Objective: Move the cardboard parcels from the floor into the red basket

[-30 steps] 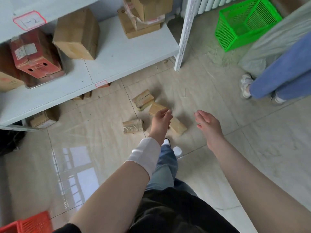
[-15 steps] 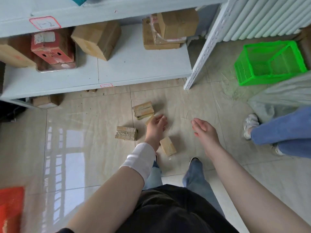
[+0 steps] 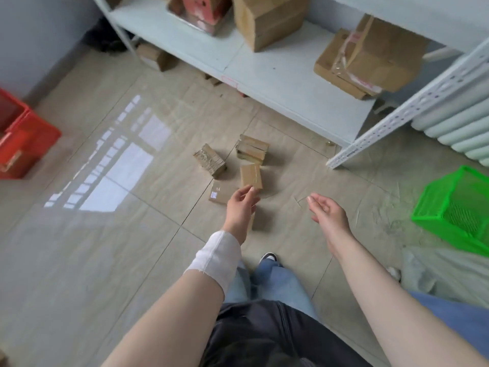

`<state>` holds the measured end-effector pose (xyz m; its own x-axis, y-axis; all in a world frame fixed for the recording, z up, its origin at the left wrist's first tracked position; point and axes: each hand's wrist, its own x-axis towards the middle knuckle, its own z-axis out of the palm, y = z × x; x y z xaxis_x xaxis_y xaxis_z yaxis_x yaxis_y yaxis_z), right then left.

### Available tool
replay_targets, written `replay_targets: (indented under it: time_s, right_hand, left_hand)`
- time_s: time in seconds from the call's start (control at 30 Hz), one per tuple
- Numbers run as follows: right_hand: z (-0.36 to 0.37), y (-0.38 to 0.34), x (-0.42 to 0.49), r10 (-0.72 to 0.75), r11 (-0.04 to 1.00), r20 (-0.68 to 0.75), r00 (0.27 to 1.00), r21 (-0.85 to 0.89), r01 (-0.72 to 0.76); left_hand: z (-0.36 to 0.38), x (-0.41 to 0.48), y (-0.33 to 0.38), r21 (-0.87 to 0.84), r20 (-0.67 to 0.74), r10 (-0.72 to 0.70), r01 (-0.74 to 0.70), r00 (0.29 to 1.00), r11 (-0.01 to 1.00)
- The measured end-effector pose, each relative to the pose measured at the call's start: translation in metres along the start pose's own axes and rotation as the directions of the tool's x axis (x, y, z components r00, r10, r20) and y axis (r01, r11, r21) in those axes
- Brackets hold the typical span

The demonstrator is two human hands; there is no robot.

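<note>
**A:** Where are the cardboard parcels?

**B:** They lie clustered on the floor in front of the low shelf, well apart from the red basket at the far left edge.

**A:** How do they lie?

**B:** The corrugated parcel has its long axis on a diagonal, from far-left to near-right. Just right of it, the layered parcel has its long side roughly along the shelf front. Nearer the person, the plain parcel points its long axis away, towards the shelf. The labelled parcel lies flat beside it with its sticker up.

**A:** And the left hand?

**B:** It's empty, with loosely bent fingers and the thumb apart. Its fingertips overlap the near end of the plain parcel. I can't tell if they touch it.

**A:** And the right hand?

**B:** It holds nothing. The fingers are relaxed and slightly curled, and it's above bare tile, right of the parcels. A green basket lies tipped further right.
</note>
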<state>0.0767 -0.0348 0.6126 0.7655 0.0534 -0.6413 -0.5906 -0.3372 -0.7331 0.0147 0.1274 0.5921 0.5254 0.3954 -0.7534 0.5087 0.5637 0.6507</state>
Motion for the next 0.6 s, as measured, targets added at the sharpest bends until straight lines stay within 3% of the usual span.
replay_targets:
  time_s: [0.2,0.6]
  right_hand:
    - [0.033,0.024,-0.01,-0.004,0.993,0.145,0.989,-0.118,0.022]
    - [0.031,0.067,0.021,0.093,0.956,0.317,0.944,-0.294,0.004]
  left_hand:
    - [-0.058,-0.017,-0.041,-0.097,-0.134,-0.008,-0.005,0.991,0.995]
    - [-0.067,-0.022,-0.111,-0.277,-0.327,-0.135,0.042,0.935,0.96]
